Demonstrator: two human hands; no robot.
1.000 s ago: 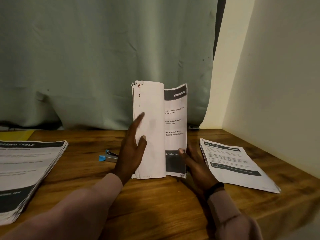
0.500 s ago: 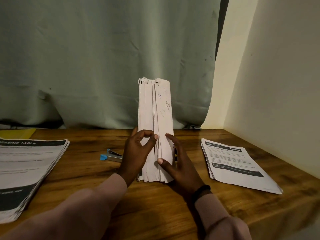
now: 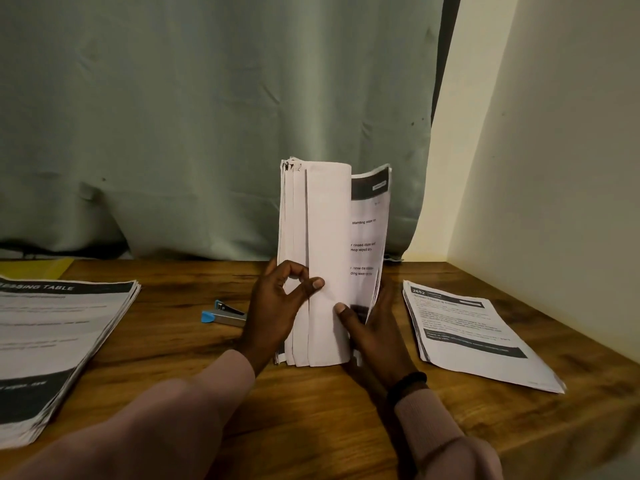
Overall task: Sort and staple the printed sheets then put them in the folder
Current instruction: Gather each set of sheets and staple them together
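Observation:
A thick bundle of printed sheets (image 3: 327, 258) stands upright on its lower edge in the middle of the wooden table (image 3: 311, 417). My left hand (image 3: 277, 306) grips the folded-back left pages, thumb against the front. My right hand (image 3: 372, 327) holds the right part from behind, its thumb pressed on the bent-over white page. A printed page with a dark header shows on the bundle's right side. A blue and silver stapler (image 3: 223, 315) lies just left of my left hand. A corner of the yellow folder (image 3: 38, 266) shows at the far left.
A tall pile of printed sheets (image 3: 59, 348) lies at the left edge of the table. A thinner pile (image 3: 471, 332) lies at the right, near the cream wall (image 3: 554, 202). A green curtain (image 3: 207, 116) hangs behind the table.
The closed bundle has been opened again: a white page now curls over to the left and a printed page shows on the right. Both hands stay at the bundle's lower part.

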